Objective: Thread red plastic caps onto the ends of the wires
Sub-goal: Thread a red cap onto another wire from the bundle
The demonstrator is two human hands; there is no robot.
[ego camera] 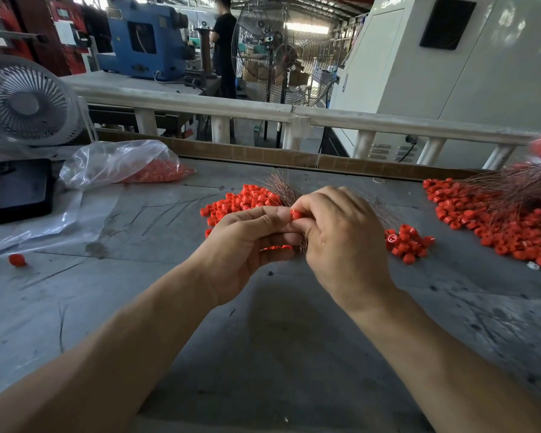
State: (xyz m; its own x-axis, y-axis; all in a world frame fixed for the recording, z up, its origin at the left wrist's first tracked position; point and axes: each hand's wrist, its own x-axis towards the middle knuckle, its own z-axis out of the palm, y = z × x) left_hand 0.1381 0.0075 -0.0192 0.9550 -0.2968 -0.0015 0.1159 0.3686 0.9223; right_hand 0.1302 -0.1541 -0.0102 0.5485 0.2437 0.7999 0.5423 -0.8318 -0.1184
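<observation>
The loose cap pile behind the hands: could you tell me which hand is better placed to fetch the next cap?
Probably the left hand: the cap pile lies just beyond it, while the right hand pinches the current cap.

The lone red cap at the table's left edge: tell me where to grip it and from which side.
Pinch the lone red cap across its round side wall, coming from above: it lies apart on the table beside the plastic sheet, nothing crowding it. Which end faces up is unclear.
</observation>
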